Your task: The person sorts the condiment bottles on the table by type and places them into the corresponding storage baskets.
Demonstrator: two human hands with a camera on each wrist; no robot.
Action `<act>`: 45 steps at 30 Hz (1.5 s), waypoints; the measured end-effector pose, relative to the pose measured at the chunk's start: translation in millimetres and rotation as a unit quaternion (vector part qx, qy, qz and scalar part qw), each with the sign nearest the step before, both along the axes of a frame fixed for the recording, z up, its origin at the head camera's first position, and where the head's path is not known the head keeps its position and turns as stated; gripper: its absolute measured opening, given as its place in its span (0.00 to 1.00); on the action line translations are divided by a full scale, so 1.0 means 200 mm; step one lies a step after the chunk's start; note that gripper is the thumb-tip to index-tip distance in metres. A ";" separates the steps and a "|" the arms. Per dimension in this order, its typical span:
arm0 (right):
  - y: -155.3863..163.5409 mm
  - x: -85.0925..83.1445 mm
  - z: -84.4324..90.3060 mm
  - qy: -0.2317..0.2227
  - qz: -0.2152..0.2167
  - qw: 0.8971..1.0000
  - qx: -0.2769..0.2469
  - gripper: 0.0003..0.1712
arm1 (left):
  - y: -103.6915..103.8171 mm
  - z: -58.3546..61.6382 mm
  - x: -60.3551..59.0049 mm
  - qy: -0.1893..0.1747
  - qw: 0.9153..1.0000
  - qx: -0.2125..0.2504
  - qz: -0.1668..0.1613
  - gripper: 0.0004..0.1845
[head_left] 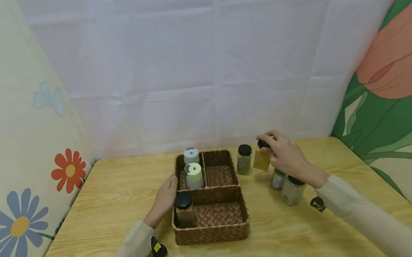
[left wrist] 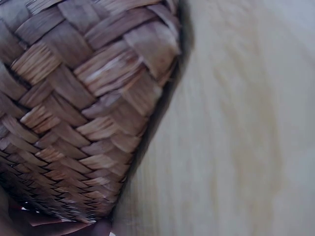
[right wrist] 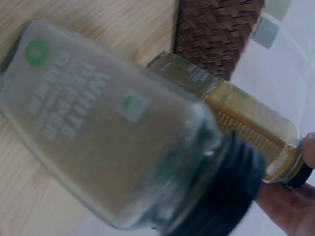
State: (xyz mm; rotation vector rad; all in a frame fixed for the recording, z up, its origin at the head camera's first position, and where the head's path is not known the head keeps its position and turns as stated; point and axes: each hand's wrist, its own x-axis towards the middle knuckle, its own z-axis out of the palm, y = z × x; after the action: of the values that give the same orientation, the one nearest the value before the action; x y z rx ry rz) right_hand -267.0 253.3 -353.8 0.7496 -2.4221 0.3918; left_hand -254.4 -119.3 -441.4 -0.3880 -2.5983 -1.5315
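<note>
Three jars already stand in the woven basket (head_left: 220,227); four remain right of it on the counter (head_left: 125,227). The right hand (head_left: 287,156) pinches the yellow spice jar (head_left: 261,159) by its cap, while the left hand (head_left: 166,197) rests flat against the basket's left wall.

Left hand (head_left: 166,197) lies open; right hand (head_left: 287,156) has its fingers curled.

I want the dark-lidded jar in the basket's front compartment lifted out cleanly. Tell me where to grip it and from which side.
Grip the black-lidded glass jar by its lid and neck, coming straight down from above. It stands upright in the front left corner of the woven wicker basket, whose walls hide the lower body on two sides. The open space on its right would probably let fingers in.
</note>
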 end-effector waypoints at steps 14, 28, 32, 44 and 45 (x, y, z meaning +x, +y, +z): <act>-0.08 0.09 0.13 0.033 0.032 0.999 -0.006 0.27 | 0.01 0.02 0.02 -0.009 1.000 -0.006 0.009 0.28; -0.17 0.13 0.16 0.046 0.051 0.998 -0.010 0.31 | 0.01 0.03 0.02 -0.021 1.000 -0.007 0.012 0.29; -0.19 0.14 0.17 0.056 0.063 0.996 -0.010 0.31 | 0.01 0.03 0.02 -0.022 1.000 -0.007 0.012 0.28; -0.26 0.14 0.17 0.056 0.079 0.995 -0.010 0.31 | 0.00 -0.01 -0.02 -0.022 1.000 -0.003 0.005 0.28; -0.27 0.14 0.17 0.059 0.082 0.995 -0.009 0.30 | 0.00 -0.01 -0.02 -0.021 1.000 -0.003 0.005 0.28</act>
State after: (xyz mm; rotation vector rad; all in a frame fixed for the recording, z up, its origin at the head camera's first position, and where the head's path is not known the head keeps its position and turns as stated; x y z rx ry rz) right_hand -238.5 199.9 -320.7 0.9398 -2.2515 0.4201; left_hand -257.9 -119.6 -443.1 -0.3472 -2.6322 -1.5469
